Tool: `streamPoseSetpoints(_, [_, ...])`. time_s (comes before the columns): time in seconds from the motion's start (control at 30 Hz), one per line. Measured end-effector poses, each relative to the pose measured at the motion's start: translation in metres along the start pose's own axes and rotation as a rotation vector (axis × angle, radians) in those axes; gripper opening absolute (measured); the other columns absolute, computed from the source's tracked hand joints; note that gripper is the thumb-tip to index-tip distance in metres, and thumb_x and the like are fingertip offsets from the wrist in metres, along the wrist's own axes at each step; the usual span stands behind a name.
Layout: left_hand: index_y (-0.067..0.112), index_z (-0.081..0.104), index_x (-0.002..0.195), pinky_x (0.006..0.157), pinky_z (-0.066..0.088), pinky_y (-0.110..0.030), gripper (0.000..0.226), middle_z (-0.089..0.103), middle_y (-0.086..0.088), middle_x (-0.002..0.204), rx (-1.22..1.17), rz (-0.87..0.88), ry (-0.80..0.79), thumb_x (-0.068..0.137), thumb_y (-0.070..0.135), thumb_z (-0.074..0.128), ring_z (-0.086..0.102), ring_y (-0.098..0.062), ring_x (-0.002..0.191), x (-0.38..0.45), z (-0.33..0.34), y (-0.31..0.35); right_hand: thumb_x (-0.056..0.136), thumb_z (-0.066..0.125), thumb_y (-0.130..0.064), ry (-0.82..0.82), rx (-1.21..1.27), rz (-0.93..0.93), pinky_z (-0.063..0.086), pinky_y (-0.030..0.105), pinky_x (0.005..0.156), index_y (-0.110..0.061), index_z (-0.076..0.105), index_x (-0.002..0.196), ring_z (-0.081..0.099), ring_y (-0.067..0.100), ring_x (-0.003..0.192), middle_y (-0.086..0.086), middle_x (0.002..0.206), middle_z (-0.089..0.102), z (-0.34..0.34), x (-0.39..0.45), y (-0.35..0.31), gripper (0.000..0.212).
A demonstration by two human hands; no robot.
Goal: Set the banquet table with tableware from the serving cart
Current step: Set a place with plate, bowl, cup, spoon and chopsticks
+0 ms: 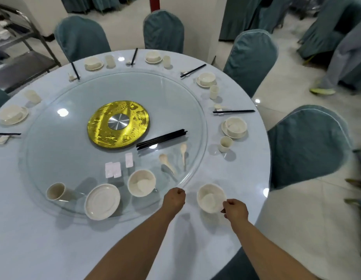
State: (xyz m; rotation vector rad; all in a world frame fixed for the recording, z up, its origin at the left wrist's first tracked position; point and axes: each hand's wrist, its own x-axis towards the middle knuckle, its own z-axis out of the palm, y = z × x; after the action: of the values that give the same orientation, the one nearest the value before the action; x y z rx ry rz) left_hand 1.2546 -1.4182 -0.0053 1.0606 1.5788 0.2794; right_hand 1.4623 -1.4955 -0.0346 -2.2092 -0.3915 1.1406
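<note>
My right hand pinches the near rim of a cream bowl just over the white tablecloth, right of the glass turntable. My left hand grips the turntable's near edge with curled fingers. On the glass lie a second bowl, a plate, a cup, two spoons, a bundle of black chopsticks and white chopstick rests.
Several place settings with bowl, cup and chopsticks ring the far and right rim. Teal-covered chairs surround the table. A metal serving cart stands at the far left. A person's legs are at the far right.
</note>
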Motion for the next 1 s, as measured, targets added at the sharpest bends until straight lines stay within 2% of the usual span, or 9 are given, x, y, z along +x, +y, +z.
streamPoseSetpoints(0.17, [0.015, 0.058, 0.082, 0.068, 0.049, -0.031, 0.016, 0.064, -0.007, 0.084, 0.03, -0.066, -0.017, 0.089, 0.017, 0.044, 0.061, -0.022, 0.075, -0.001, 0.02, -0.017, 0.092, 0.059, -0.011, 0.005, -0.034, 0.063, 0.058, 0.048, 0.084, -0.01, 0.069, 0.095, 0.068, 0.026, 0.082, 0.006, 0.078, 0.07, -0.007, 0.007, 0.028, 0.01])
streamPoseSetpoints(0.23, [0.014, 0.063, 0.085, 0.071, 0.052, -0.03, 0.02, 0.069, -0.007, 0.09, 0.027, -0.094, -0.02, 0.091, 0.018, 0.044, 0.065, -0.024, 0.082, -0.001, 0.023, -0.022, 0.093, 0.059, -0.012, 0.002, -0.055, 0.058, 0.058, 0.049, 0.083, -0.01, 0.069, 0.096, 0.068, 0.027, 0.083, 0.004, 0.078, 0.069, -0.007, 0.008, 0.032, 0.011])
streamPoseSetpoints(0.3, [0.013, 0.065, 0.09, 0.069, 0.051, -0.029, 0.021, 0.07, -0.009, 0.095, 0.021, -0.112, -0.023, 0.091, 0.018, 0.044, 0.065, -0.023, 0.08, -0.002, 0.025, -0.025, 0.093, 0.058, -0.011, 0.004, -0.077, 0.049, 0.058, 0.048, 0.084, -0.009, 0.069, 0.098, 0.068, 0.027, 0.085, 0.004, 0.081, 0.069, -0.009, 0.011, 0.035, 0.013])
streamPoseSetpoints(0.47, [0.008, 0.065, 0.093, 0.07, 0.049, -0.031, 0.022, 0.067, -0.009, 0.092, 0.03, -0.097, -0.011, 0.09, 0.015, 0.044, 0.064, -0.027, 0.083, -0.01, 0.02, -0.023, 0.095, 0.056, -0.015, -0.029, -0.141, 0.043, 0.058, 0.046, 0.085, -0.007, 0.069, 0.103, 0.068, 0.028, 0.086, 0.007, 0.085, 0.07, -0.011, 0.014, 0.032, 0.017])
streamPoseSetpoints(0.57, [0.014, 0.054, 0.083, 0.066, 0.041, -0.031, 0.011, 0.054, -0.007, 0.082, 0.026, -0.065, -0.008, 0.086, 0.011, 0.043, 0.049, -0.02, 0.073, -0.014, 0.013, -0.016, 0.096, 0.054, -0.019, -0.014, -0.247, -0.002, 0.049, 0.03, 0.08, -0.006, 0.067, 0.116, 0.064, 0.029, 0.1, 0.011, 0.11, 0.069, -0.015, 0.012, 0.025, 0.027])
streamPoseSetpoints(0.63, [0.014, 0.055, 0.084, 0.066, 0.043, -0.031, 0.012, 0.057, -0.006, 0.083, 0.02, -0.07, 0.01, 0.086, 0.012, 0.044, 0.051, -0.02, 0.073, -0.015, 0.007, -0.011, 0.097, 0.053, -0.02, -0.001, -0.296, -0.039, 0.042, 0.026, 0.079, -0.008, 0.064, 0.121, 0.061, 0.027, 0.103, 0.01, 0.118, 0.066, -0.016, 0.01, 0.017, 0.03])
streamPoseSetpoints(0.7, [0.013, 0.057, 0.084, 0.068, 0.044, -0.03, 0.013, 0.059, -0.007, 0.084, 0.017, -0.061, 0.021, 0.087, 0.013, 0.044, 0.054, -0.021, 0.075, -0.015, 0.0, -0.005, 0.097, 0.052, -0.02, 0.011, -0.321, -0.08, 0.042, 0.026, 0.078, -0.009, 0.066, 0.118, 0.06, 0.025, 0.099, 0.009, 0.116, 0.067, -0.015, 0.009, 0.005, 0.027])
streamPoseSetpoints(0.87, [0.009, 0.06, 0.092, 0.072, 0.045, -0.031, 0.017, 0.062, -0.009, 0.091, 0.005, -0.036, 0.06, 0.091, 0.015, 0.044, 0.059, -0.023, 0.084, -0.015, -0.023, 0.007, 0.095, 0.052, -0.018, -0.001, -0.328, -0.193, 0.044, 0.027, 0.085, -0.007, 0.07, 0.109, 0.062, 0.029, 0.106, 0.009, 0.111, 0.069, 0.001, 0.002, -0.033, 0.025])
streamPoseSetpoints(1.0, [0.01, 0.059, 0.09, 0.071, 0.044, -0.031, 0.014, 0.061, -0.011, 0.091, -0.041, -0.026, 0.106, 0.092, 0.012, 0.045, 0.056, -0.023, 0.081, -0.015, -0.047, 0.013, 0.094, 0.055, -0.018, -0.046, -0.336, -0.27, 0.04, 0.024, 0.08, -0.011, 0.071, 0.103, 0.062, 0.026, 0.101, 0.005, 0.103, 0.07, 0.024, -0.009, -0.062, 0.02])
